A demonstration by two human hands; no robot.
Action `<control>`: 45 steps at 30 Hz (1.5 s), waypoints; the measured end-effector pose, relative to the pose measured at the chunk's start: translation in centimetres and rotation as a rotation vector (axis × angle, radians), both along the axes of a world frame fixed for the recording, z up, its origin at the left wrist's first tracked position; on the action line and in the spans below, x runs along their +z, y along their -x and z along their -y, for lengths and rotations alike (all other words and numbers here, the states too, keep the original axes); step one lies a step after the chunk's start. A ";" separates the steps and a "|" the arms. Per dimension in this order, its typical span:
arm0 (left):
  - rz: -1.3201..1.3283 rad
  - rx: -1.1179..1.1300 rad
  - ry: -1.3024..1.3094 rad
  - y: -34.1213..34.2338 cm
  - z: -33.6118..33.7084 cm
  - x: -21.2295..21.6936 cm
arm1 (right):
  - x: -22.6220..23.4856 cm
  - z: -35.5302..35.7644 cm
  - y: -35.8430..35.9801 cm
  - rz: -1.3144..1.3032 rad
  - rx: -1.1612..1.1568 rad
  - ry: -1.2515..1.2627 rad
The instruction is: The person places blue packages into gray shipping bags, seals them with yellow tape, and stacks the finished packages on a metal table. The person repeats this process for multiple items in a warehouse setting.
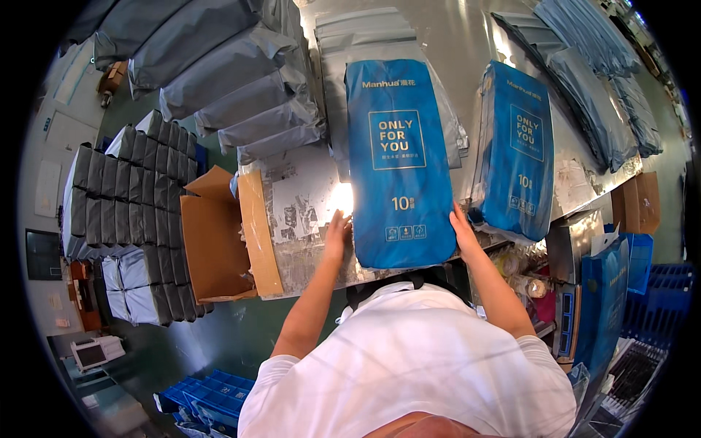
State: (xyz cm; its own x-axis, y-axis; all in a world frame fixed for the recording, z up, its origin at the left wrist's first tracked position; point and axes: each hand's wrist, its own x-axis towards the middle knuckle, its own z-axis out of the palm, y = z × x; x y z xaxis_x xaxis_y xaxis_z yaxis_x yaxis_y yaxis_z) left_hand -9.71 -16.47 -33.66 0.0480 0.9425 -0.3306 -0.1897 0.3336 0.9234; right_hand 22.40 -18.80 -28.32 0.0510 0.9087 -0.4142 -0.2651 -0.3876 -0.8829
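Note:
A large blue plastic-wrapped package (391,179) with pale printing lies lengthwise in front of me on the metal table (467,36), its far part over grey plastic mailing bags (365,33). My left hand (338,232) is beside its near left edge, fingers stretched out; I cannot tell whether they touch it. Against the near right edge rests my right hand (462,228), fingers extended along the wrap. Neither hand is closed around anything. To the right lies a second blue package (515,153) of the same kind, slightly tilted.
Filled grey bags (219,73) are heaped at the far left, more flat grey bags (588,95) at the far right. An open cardboard box (212,241) stands against the table's left edge. Beyond it is a stack of dark wrapped parcels (139,197). Blue crates (208,394) sit on the floor.

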 end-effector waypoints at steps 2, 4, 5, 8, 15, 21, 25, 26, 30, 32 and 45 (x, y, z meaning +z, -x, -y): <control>-0.223 -0.073 -0.091 -0.1 0.9 -0.3 | 2.8 0.5 1.5 -0.151 -0.010 0.203; -0.249 -0.007 -0.186 -2.2 1.5 -0.3 | 5.3 0.5 2.0 -0.254 0.018 0.293; -0.021 0.052 0.011 -3.1 1.2 1.4 | 5.9 0.5 1.8 -0.282 0.042 0.283; 0.411 0.122 0.395 -3.9 1.7 6.6 | 9.5 0.0 1.5 -0.318 0.164 0.166; 0.367 0.006 0.143 -1.5 -2.3 20.1 | 19.9 -2.8 0.3 -0.193 0.286 -0.459; 0.440 0.022 0.002 -2.1 -4.7 24.4 | 24.2 -5.0 1.8 -0.131 0.204 -0.559; 0.426 -0.052 -0.078 -2.7 -5.6 26.0 | 25.6 -5.9 1.7 -0.148 0.176 -0.493; 0.417 -0.062 -0.073 -2.7 -5.7 26.4 | 25.9 -6.1 1.6 -0.163 0.189 -0.476; 0.372 -0.075 -0.033 -3.1 -6.2 28.2 | 26.3 -6.9 1.1 -0.197 0.160 -0.471; 0.349 -0.067 -0.001 -3.5 -6.2 29.0 | 26.4 -7.2 1.1 -0.190 0.175 -0.481; -0.483 -0.376 -0.629 -1.2 -11.8 34.6 | 17.5 -1.5 6.9 -0.585 -0.007 -0.361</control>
